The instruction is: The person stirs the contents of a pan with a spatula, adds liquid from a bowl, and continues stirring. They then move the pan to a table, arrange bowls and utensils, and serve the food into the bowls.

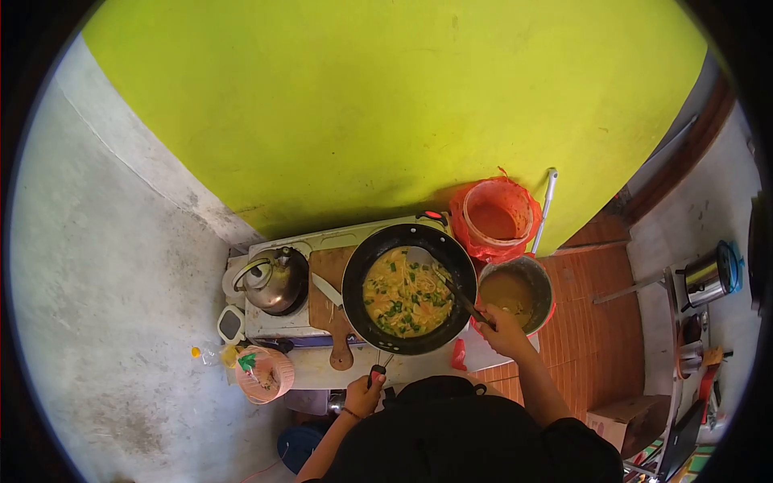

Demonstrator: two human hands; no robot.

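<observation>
A large black wok [355, 302] holds a yellow, soupy food [407, 294] with green pieces and pale strands. My left hand [364, 396] is closed around the wok's black and red handle [376, 373], below the pan. My right hand [501, 332] grips the dark handle of a spatula [461, 303], whose wide blade lies in the food near the wok's upper right. Left of the wok, a knife [327, 291] rests on a wooden cutting board [342, 352], partly hidden by the pan.
A metal kettle [276, 282] stands on the stove [282, 324] at left, above a pink basket [282, 374]. Right of the wok are a red-wrapped bucket [523, 216] and a pot of brownish liquid [511, 294]. A shelf with a pot [704, 279] stands far right.
</observation>
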